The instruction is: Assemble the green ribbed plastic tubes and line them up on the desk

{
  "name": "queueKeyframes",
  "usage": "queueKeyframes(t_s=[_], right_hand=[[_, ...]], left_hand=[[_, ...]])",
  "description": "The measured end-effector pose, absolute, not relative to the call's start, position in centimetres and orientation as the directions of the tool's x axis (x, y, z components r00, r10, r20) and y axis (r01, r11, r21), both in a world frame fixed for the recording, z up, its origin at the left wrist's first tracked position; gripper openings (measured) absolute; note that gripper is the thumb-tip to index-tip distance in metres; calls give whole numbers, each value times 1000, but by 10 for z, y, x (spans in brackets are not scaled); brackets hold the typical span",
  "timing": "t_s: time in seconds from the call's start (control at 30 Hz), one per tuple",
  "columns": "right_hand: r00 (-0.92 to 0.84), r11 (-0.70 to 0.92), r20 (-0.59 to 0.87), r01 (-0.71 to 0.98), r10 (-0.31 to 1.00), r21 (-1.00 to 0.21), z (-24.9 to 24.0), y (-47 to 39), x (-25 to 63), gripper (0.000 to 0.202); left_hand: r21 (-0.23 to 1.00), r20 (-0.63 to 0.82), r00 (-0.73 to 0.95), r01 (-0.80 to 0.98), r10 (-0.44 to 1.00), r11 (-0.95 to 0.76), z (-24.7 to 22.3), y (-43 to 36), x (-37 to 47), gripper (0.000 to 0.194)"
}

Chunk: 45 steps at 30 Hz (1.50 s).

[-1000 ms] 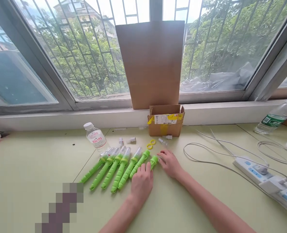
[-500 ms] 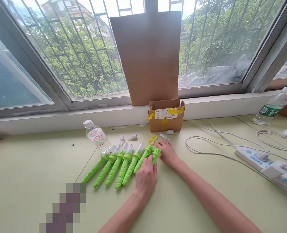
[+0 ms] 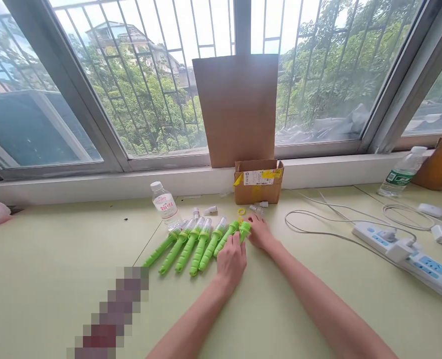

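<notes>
My left hand [image 3: 231, 257] is wrapped around a green plastic handle [image 3: 245, 228], whose threaded neck points up and away from me. Beside that neck, my right hand [image 3: 260, 233] has its fingers pinched together at a thin yellow ring [image 3: 240, 218], which looks tilted and is partly hidden. Another yellow ring [image 3: 241, 212] lies just behind. A second green handle with a bare neck [image 3: 226, 239] rests left of the held one. Further left, several green handles with clear caps [image 3: 196, 252] lie side by side. Clear plastic caps [image 3: 257, 209] sit beyond my right hand.
A small open cardboard box [image 3: 258, 192] stands against the sill, with a cardboard sheet [image 3: 239, 109] behind. A water bottle [image 3: 165, 207] is at left, another bottle [image 3: 400, 172] at far right. Cables and a power strip [image 3: 411, 254] occupy the right side. A pixelated patch covers the lower left.
The view has tilted up and shifted slightly. The nearer yellow ring, flat on the table before, now appears tilted at my right fingertips. My left hand still holds the green handle.
</notes>
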State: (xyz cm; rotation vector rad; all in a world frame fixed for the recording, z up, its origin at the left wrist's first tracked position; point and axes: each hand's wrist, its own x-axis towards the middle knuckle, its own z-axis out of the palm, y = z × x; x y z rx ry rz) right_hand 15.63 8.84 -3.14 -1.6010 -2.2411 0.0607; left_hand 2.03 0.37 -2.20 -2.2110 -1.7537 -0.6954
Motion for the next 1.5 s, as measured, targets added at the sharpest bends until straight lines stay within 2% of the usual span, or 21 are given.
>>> queueKeyframes(t_s=[0.1,0.23,0.37,0.47,0.6,0.73,0.87,0.93,1.0,1.1,1.37,1.5], right_hand=[[-250,340,304,893,919,-294,-32,88,156,26],[-176,304,342,878,923,-369,-33,88,156,34],[-216,337,361,886,907,-317,-33,87,156,46],[-226,331,336,896,914,-296,-34,86,157,38],[-186,304,343,893,921,-331,-36,86,159,26],[-75,287,365,766,928,-574,-37,89,162,11],[71,227,333,599,940,-768,-38,87,172,30],[150,199,275,390,950,-899,-38,81,180,35],[152,194,231,223,961,-955,-37,71,186,37],[95,192,205,132,974,-972,-32,55,192,38],[129,204,220,131,967,-970,-28,46,190,36],[70,208,219,139,973,-968,-28,45,192,33]], left_hand=[[101,517,174,960,838,-262,-24,6,20,28],[106,526,178,957,832,-271,-26,8,20,27],[97,517,179,959,837,-265,-26,8,21,28],[96,504,177,961,846,-258,-25,7,21,29],[94,482,181,962,857,-256,-25,7,22,28],[86,469,195,960,861,-265,-25,8,21,27],[82,454,234,950,860,-302,-23,8,19,26],[79,423,288,933,859,-351,-21,7,18,25],[77,392,338,915,856,-397,-19,6,17,24],[77,382,376,897,844,-435,-18,6,16,23],[79,398,421,869,815,-488,-20,7,14,25],[68,400,426,869,811,-490,-19,7,15,24]])
